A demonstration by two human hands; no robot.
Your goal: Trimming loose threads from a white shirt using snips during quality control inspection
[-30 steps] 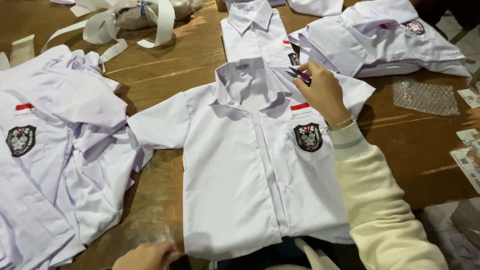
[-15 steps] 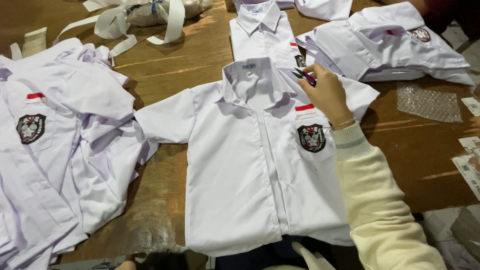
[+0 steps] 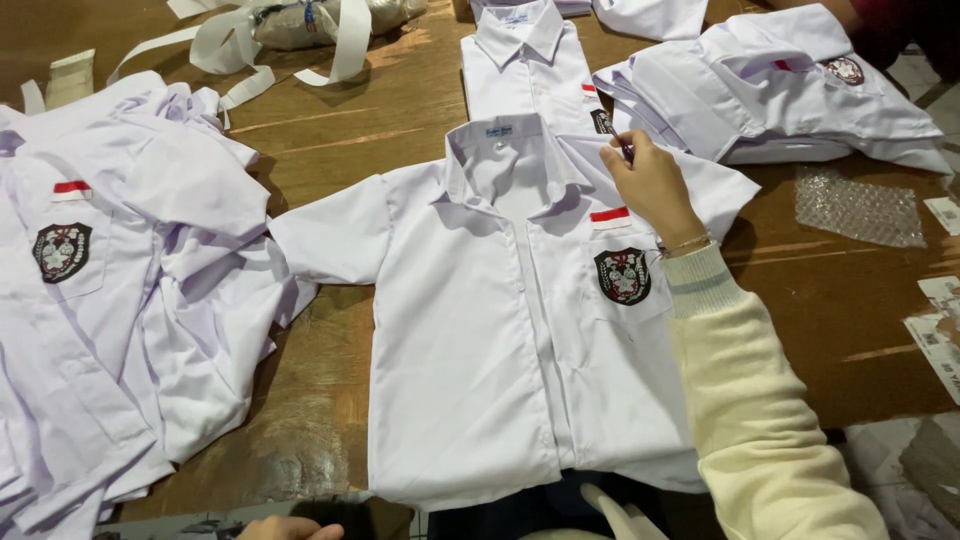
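A white short-sleeved shirt [image 3: 480, 340] lies flat and buttoned on the wooden table [image 3: 330, 130], with a dark crest badge [image 3: 622, 276] and a red-and-white strip on its chest pocket. My right hand [image 3: 652, 185], in a cream sleeve, rests on the shirt's shoulder by the collar, fingers closed on a small dark tool [image 3: 618, 140]. My left hand [image 3: 288, 528] shows only as knuckles at the bottom edge, below the shirt's hem; what it holds is hidden.
A heap of the same white shirts [image 3: 110, 300] lies at the left. A folded shirt [image 3: 528, 60] and a stack of shirts [image 3: 780, 95] sit beyond. White strips and a wrapped bundle [image 3: 300, 25] lie at the back; bubble wrap [image 3: 858, 205] and paper labels [image 3: 940, 320] at the right.
My right hand has stayed at the collar with the tool. My left hand dropped out of view, then its knuckles reappeared at the bottom edge. The view has shifted slightly.
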